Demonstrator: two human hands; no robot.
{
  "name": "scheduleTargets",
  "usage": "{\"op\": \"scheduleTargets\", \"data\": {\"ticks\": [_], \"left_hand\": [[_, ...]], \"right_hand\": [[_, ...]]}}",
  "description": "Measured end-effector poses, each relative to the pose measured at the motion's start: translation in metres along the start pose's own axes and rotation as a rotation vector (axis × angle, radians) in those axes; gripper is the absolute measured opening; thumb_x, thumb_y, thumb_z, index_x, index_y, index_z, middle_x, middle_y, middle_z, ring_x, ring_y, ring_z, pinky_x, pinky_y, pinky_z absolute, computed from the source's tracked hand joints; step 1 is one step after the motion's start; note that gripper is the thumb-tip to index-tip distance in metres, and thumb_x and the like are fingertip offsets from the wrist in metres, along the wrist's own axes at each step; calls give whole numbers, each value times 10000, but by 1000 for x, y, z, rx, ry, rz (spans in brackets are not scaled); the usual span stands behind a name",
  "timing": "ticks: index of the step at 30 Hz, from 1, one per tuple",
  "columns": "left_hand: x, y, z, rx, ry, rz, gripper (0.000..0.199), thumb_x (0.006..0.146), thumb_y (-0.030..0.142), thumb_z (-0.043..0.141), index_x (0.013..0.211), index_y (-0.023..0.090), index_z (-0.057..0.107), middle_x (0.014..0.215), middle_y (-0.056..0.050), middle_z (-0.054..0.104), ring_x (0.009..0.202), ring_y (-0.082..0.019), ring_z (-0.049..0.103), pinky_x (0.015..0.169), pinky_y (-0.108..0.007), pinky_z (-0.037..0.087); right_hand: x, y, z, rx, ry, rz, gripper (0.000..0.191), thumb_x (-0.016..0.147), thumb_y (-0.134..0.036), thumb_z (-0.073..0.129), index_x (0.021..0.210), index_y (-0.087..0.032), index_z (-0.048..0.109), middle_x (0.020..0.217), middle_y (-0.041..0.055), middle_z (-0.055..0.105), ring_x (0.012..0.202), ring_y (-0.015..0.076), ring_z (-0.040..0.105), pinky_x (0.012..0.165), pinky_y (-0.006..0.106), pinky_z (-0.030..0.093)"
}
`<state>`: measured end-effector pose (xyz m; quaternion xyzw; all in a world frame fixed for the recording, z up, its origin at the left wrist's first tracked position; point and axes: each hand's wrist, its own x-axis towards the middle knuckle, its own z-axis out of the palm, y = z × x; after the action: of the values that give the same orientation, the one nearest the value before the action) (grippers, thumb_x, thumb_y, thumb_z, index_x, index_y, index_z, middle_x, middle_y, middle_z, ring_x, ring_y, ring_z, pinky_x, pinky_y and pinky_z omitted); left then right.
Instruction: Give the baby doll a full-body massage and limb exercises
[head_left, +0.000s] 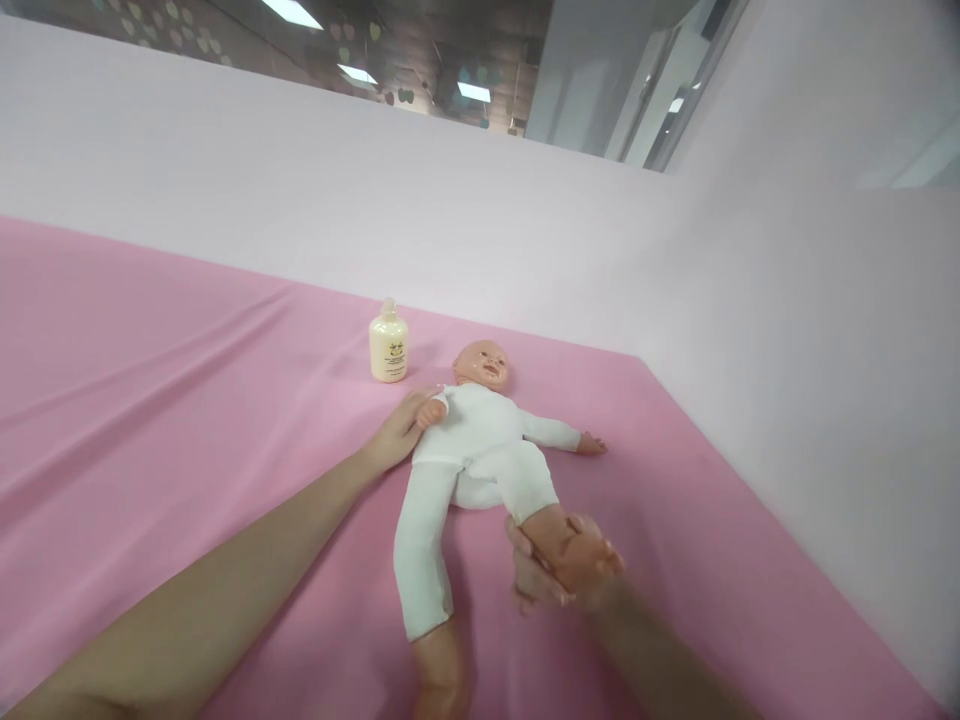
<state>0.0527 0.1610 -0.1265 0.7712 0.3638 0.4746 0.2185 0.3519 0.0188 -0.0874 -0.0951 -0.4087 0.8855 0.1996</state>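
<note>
A baby doll (480, 420) with a white cloth body lies on its back on the pink sheet, its head away from me. My left hand (401, 428) is at the doll's side by its small hand and upper body; the doll's arm partly hides my fingers. My right hand (536, 570) is wrapped round the doll's lower leg (551, 535) near the foot, which is raised toward me. The doll's other leg (424, 560) stretches down toward the bottom edge. Its other arm (555, 432) points out to the right.
A cream pump bottle (389, 345) stands upright left of the doll's head. The pink sheet (187, 400) has folds on the left. White walls (337, 200) rise behind and at the right, with a window above.
</note>
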Motion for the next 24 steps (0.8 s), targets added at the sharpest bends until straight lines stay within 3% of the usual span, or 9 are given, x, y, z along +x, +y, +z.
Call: {"op": "scheduleTargets", "data": {"ticks": [2, 6, 9, 12, 16, 20, 24], "left_hand": [[-1, 1, 1, 46, -65, 46, 468, 1005, 270, 434, 1465, 248, 518, 1586, -106, 409, 1502, -259, 339, 1258, -476, 269], [-2, 0, 2, 95, -103, 31, 512, 987, 178, 388, 1472, 270, 525, 1610, -99, 363, 1522, -262, 300, 1256, -509, 272], [-1, 0, 1, 110, -99, 43, 505, 993, 182, 384, 1468, 269, 532, 1610, -104, 365, 1517, -268, 310, 1255, -521, 271], [-1, 2, 0, 95, -90, 62, 472, 1015, 230, 382, 1460, 266, 537, 1595, -106, 389, 1507, -263, 329, 1254, -507, 277], [0, 7, 0, 5, -40, 28, 471, 1010, 359, 470, 1471, 261, 498, 1541, -105, 470, 1461, -268, 401, 1234, -488, 311], [0, 6, 1, -101, 87, -204, 493, 981, 452, 511, 1401, 194, 523, 1418, -121, 587, 1325, -288, 542, 1167, -489, 390], [2, -8, 3, -180, 219, -366, 475, 940, 473, 562, 1287, 149, 540, 1304, -149, 648, 1233, -295, 601, 1098, -478, 442]], "right_hand": [[1, -10, 10, 130, 85, -100, 522, 791, -712, 548, 905, -203, 553, 517, -68, 539, 391, 79, 315, 630, 320, 445], [6, -18, 16, 262, 388, -83, 411, 838, -540, 618, 962, -148, 617, 591, -65, 543, 442, 61, 247, 613, 258, 382], [10, -16, 11, 298, 430, -53, 371, 832, -500, 651, 913, -138, 634, 626, -57, 564, 438, 40, 216, 600, 236, 364], [11, -13, 10, 281, 374, -58, 367, 856, -513, 634, 878, -147, 633, 635, -57, 571, 428, 35, 213, 594, 239, 366], [6, -10, 8, 204, 259, -91, 458, 877, -564, 584, 1060, -148, 639, 636, -62, 595, 394, 51, 270, 573, 267, 394], [1, -1, 0, 96, 38, -7, 597, 769, -659, 659, 1058, -138, 618, 707, 30, 701, 423, 119, 525, 545, 297, 453], [1, 5, 3, 36, -150, 198, 756, 587, -555, 881, 1152, -148, 587, 890, 116, 763, 705, 246, 729, 674, 351, 539]]}}
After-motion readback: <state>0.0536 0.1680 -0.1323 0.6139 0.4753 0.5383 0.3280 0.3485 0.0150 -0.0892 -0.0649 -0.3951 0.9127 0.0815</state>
